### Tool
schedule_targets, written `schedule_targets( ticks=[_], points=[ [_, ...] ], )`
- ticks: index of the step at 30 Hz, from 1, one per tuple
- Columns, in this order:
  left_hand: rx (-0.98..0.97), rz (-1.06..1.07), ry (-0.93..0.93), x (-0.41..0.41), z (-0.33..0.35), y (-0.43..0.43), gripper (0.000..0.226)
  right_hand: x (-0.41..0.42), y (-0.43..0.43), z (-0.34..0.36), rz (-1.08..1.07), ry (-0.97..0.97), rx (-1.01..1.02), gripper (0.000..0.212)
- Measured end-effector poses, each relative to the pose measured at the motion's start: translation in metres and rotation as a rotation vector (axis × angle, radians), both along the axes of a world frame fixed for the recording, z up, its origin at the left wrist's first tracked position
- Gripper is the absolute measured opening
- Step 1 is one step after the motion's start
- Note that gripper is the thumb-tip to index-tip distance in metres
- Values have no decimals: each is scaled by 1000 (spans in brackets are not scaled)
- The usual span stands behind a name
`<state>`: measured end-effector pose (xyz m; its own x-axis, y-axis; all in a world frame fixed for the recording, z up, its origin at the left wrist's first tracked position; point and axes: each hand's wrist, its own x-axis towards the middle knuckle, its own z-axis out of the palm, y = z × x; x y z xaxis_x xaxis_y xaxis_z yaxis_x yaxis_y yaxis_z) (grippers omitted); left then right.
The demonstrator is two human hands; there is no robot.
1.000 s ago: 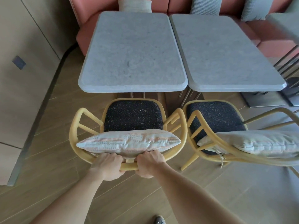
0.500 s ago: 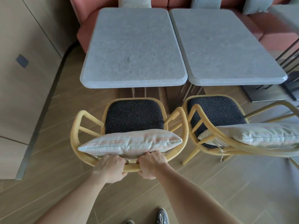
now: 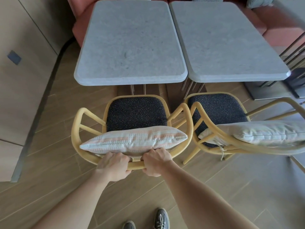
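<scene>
Yellow chair [image 3: 136, 165] stands in the lower middle of the frame, gripped by its back rail. The left hand [image 3: 113, 166] curls its fingers over the rail left of centre. The right hand [image 3: 156, 162] wraps it just beside, with a short bare stretch of rail between them. A striped cushion [image 3: 133, 140] leans against the back, touching both hands. Above it lies the dark speckled seat [image 3: 136, 113], just short of the grey table [image 3: 130, 42] in the upper middle. A second chair [image 3: 217, 109] stands at right, and shoes [image 3: 162, 219] show at the bottom edge.
</scene>
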<state>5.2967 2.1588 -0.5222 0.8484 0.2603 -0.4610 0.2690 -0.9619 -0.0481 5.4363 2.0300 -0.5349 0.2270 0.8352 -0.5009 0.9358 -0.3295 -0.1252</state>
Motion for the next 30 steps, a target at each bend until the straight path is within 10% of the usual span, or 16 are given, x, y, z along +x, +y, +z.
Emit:
schedule_targets(
  ticks=[30],
  points=[
    [-4, 21, -16, 8, 0, -9, 31, 8, -7, -2, 24, -31, -44, 28]
  ],
)
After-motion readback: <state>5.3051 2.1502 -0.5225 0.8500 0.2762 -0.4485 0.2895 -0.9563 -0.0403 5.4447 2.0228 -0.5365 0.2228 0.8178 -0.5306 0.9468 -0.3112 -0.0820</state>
